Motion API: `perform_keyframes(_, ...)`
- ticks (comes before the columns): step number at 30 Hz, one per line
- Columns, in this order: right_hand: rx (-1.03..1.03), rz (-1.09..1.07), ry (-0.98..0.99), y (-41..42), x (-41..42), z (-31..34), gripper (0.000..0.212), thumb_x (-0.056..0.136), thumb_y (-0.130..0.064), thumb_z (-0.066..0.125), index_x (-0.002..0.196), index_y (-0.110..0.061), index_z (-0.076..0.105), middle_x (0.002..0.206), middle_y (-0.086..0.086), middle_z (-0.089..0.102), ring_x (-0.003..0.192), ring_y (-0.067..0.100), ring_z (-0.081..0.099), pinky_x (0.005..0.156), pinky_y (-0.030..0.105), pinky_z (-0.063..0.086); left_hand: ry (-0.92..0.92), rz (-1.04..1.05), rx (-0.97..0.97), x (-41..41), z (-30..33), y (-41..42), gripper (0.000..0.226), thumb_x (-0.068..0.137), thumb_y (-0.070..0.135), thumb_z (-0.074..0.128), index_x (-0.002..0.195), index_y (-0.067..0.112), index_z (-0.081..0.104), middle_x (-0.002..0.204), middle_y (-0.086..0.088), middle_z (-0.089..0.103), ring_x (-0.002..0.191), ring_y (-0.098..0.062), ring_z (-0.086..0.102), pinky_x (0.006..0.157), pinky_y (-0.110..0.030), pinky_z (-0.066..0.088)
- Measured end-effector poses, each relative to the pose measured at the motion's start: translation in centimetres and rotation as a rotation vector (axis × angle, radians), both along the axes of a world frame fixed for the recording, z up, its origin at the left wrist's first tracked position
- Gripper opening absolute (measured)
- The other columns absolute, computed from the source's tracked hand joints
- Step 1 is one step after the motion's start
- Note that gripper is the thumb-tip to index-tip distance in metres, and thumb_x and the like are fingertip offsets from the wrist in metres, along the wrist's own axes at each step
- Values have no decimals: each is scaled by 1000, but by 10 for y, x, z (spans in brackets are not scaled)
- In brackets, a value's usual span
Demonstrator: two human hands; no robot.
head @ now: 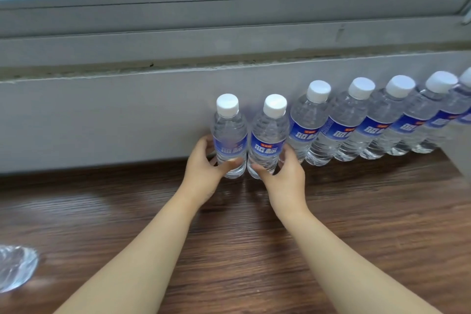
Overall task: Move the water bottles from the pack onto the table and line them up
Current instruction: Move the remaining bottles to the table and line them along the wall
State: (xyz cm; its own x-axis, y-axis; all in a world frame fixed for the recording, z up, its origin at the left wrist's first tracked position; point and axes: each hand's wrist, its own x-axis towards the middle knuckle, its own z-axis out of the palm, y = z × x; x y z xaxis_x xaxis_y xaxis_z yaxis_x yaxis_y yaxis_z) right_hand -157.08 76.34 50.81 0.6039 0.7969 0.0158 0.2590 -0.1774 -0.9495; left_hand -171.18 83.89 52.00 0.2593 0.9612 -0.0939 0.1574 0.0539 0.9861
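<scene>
Row of water bottles (pixel 339 122) standing upright on the wooden table (pixel 356 211), backed against the grey wall (pixel 102 122) below the window frame (pixel 229 13). White caps, blue labels, clear water inside. Row running from centre frame off toward the right edge — the farthest bottle cut off by the frame.

Left hand (pixel 204 173) wrapped around the lower body of the leftmost bottle (pixel 229 135): thumb across the front near the base, fingers curled behind. Right hand (pixel 285 176) wrapped around the lower body of the second bottle (pixel 267 137) in mirror fashion: thumb at the front near the base, fingers around the right side. Both grips closed on the bottles, not spread.

Both held bottles upright, side by side, touching or nearly touching each other, bases at or just above the table surface — contact with the table not clear. Second bottle just beside the third in the row.

Crumpled clear plastic (pixel 15 267) lying at the lower left edge of the table, well apart from the row, partly out of frame.
</scene>
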Motion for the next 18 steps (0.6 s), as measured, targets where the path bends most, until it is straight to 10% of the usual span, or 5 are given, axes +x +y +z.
perform_keyframes(5,-23,-17,-61,0,-3,-11,69,68,-15,83,124,-37,49,122,-11,63,115,11,59,99,41,50,102,20,36,-2,-14,-7,65,70,15,83,127,17,53,126,3,59,117,-7,54,101,-36,47)
perform_keyframes(18,22,-59,-49,7,-4,-15,69,72,-6,79,129,-26,47,124,-8,63,115,12,59,100,33,47,58,94,14,7,-28,-6,60,66,3,84,120,9,57,119,-1,63,112,-9,58,77,-9,52)
